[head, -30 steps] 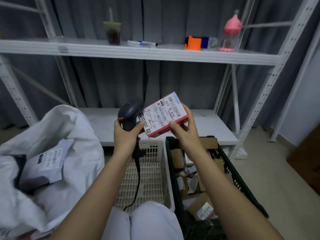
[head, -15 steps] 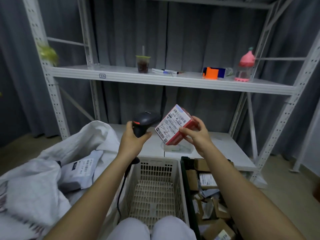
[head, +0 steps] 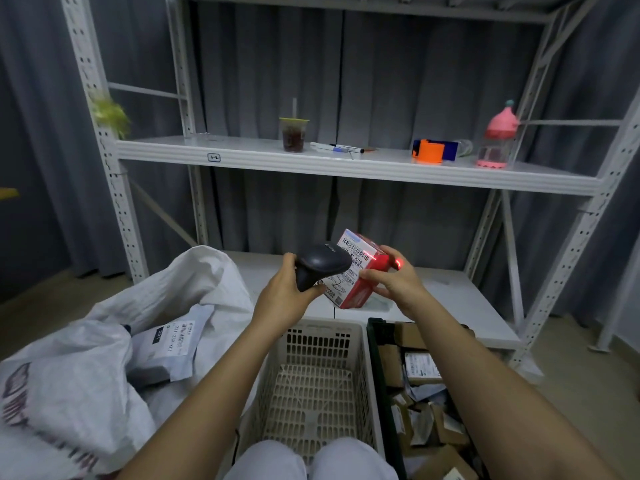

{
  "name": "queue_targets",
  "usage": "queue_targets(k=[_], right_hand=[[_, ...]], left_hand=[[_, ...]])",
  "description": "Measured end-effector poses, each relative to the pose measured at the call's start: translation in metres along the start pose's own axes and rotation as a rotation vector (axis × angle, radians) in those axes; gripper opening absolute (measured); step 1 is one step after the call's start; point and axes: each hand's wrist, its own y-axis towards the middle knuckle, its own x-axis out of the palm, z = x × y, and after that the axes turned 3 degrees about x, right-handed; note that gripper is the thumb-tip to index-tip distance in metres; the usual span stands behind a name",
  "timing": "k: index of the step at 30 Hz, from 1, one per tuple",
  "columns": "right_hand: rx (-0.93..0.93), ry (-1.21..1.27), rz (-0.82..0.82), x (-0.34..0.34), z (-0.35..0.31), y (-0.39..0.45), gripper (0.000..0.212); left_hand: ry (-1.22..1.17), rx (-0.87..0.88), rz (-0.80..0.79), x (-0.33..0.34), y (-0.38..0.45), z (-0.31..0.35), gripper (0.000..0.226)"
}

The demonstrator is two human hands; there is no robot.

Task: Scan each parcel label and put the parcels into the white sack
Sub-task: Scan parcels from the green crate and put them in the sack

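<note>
Scanning is the step in hand — the left hand (head: 282,299) grips the scanner (head: 320,266), its red line across the label of the red parcel (head: 353,275), which the right hand (head: 391,284) holds. Next, probably, the white sack (head: 86,358) at left. Label print is unreadable — scanner covers part.

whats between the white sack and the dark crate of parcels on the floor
In the head view, a cream slatted basket stands between the white sack and the dark crate, its right wall against the crate. Nothing shows inside it; the person's knees cover its near end.
</note>
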Motion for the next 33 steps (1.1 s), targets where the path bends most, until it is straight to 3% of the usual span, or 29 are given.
queue_targets(k=[19, 26, 30, 33], right_hand=[[-0.043, -0.061, -0.010, 0.007, -0.004, -0.008, 0.070], [-0.105, 0.065, -0.127, 0.059, -0.008, -0.038, 0.060], [-0.085, 0.074, -0.252, 0.121, 0.005, -0.047, 0.064], [-0.053, 0.050, -0.339, 0.175, 0.018, -0.048, 0.065]], left_hand=[[0.028, -0.030, 0.062, -0.002, 0.000, -0.007, 0.048], [-0.173, -0.102, 0.326, -0.051, -0.027, -0.042, 0.042], [-0.206, -0.207, 0.546, -0.097, -0.055, -0.086, 0.042], [-0.170, -0.286, 0.611, -0.130, -0.075, -0.117, 0.045]])
